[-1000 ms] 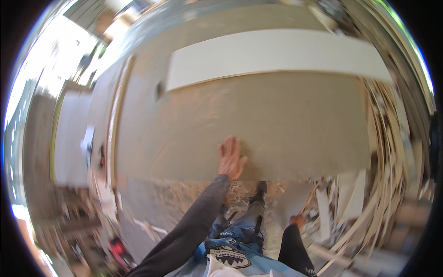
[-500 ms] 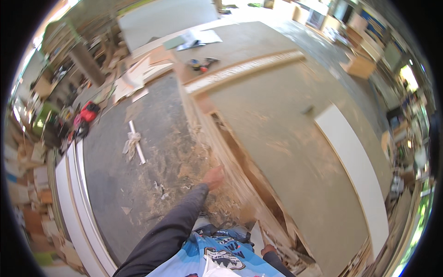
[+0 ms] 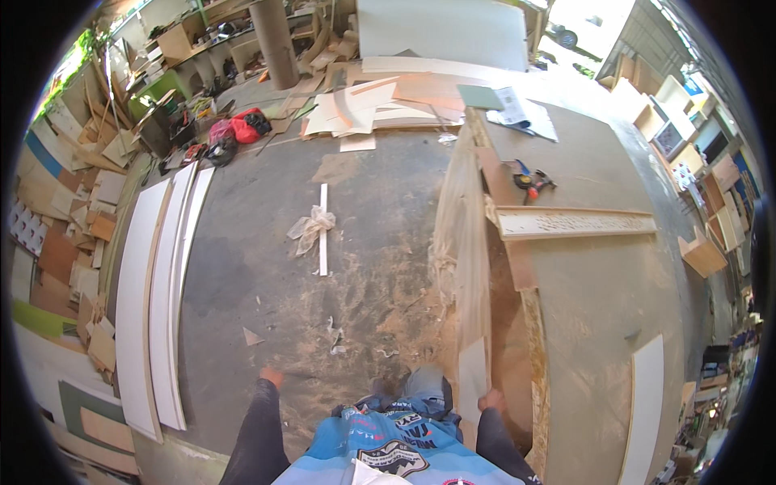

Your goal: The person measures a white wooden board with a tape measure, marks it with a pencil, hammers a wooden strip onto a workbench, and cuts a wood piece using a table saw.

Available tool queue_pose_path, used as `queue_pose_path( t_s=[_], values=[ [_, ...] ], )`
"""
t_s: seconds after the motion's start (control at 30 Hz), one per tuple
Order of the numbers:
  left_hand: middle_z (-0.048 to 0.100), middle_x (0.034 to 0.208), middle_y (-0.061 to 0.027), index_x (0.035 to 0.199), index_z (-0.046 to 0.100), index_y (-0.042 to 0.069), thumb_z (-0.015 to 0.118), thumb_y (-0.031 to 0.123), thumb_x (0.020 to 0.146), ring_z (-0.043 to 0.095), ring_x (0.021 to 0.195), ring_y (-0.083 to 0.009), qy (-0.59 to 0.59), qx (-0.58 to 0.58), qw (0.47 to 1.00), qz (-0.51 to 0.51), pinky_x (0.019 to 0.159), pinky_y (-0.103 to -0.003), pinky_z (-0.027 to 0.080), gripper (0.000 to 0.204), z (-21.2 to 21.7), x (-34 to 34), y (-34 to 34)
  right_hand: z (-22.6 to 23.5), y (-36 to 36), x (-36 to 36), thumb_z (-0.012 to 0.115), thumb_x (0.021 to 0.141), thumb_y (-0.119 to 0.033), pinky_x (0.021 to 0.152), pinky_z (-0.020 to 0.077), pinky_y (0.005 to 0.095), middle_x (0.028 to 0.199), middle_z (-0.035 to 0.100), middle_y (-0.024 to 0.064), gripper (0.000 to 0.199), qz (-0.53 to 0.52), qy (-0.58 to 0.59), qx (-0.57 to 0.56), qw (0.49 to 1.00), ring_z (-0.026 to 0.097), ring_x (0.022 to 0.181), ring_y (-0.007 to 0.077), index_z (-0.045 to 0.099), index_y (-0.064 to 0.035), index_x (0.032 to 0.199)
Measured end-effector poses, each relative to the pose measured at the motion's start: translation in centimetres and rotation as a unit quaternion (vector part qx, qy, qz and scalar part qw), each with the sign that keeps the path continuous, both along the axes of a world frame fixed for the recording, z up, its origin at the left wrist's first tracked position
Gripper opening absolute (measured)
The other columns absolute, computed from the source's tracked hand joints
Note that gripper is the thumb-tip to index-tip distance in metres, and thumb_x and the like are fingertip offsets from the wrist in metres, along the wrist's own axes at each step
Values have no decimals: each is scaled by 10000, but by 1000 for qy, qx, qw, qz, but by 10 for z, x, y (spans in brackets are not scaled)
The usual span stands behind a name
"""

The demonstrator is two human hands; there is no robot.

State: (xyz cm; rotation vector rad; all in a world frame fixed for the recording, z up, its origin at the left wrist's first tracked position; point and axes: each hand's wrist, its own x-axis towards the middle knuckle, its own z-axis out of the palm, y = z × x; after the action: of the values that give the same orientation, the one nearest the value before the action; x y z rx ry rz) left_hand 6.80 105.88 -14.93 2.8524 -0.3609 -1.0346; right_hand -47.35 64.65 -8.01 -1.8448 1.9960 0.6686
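My right hand is closed at the edge of a narrow white board, which hangs beside my right leg, next to the workbench. My left hand hangs over the floor to the left of my body, with nothing visible in it; its fingers are too small and blurred to make out. To the right stands the wide workbench with a dusty grey-brown top. A sheet of clear plastic drapes along its left side.
On the bench are a power drill, a long pale strip, a white panel and papers. Long white boards lie at left. A white stick wrapped in plastic, sawdust and scraps lie on the floor.
The view has turned left, away from the bench. My left hand has moved from near the bench side out to the left. The white board has come along with my right hand.
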Motion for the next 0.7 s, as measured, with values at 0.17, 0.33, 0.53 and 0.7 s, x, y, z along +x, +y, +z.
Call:
queue_pose_path(
  t_s=[0.17, 0.33, 0.53, 0.7],
  values=[
    [713, 1076, -168, 1059, 738, 59, 575, 289, 881, 661, 1030, -381, -5, 54, 902, -428, 873, -455, 537, 334, -61, 18, 9, -23, -99, 132, 611, 805, -146, 878, 547, 491, 1068, 697, 238, 265, 64, -99, -33, 992, 674, 1022, 417, 714, -1, 1002],
    [718, 1061, -77, 907, 748, 121, 645, 271, 793, 679, 1002, -268, -55, 20, 936, -347, 797, -416, 555, 214, -62, 60, -37, -23, -201, 288, 607, 808, -151, 892, 544, 477, 1082, 696, 237, 278, 117, -129, -2, 985, 672, 1039, 405, 720, -7, 1017],
    [721, 1023, -75, 861, 750, 124, 663, 253, 778, 682, 965, -270, -6, -150, 988, 44, 792, -403, 555, 176, -19, 136, -128, -33, -328, 420, 606, 804, -188, 911, 534, 468, 1098, 691, 240, 295, 127, -154, 14, 980, 665, 1039, 417, 730, -19, 1011],
    [733, 978, -75, 849, 742, 135, 657, 276, 806, 692, 953, -262, -108, -31, 982, -149, 798, -422, 553, 170, -29, 201, -156, -27, -401, 528, 629, 821, -235, 893, 539, 465, 1087, 694, 239, 294, 158, -190, 34, 968, 671, 1029, 406, 734, -21, 993]
  ],
)
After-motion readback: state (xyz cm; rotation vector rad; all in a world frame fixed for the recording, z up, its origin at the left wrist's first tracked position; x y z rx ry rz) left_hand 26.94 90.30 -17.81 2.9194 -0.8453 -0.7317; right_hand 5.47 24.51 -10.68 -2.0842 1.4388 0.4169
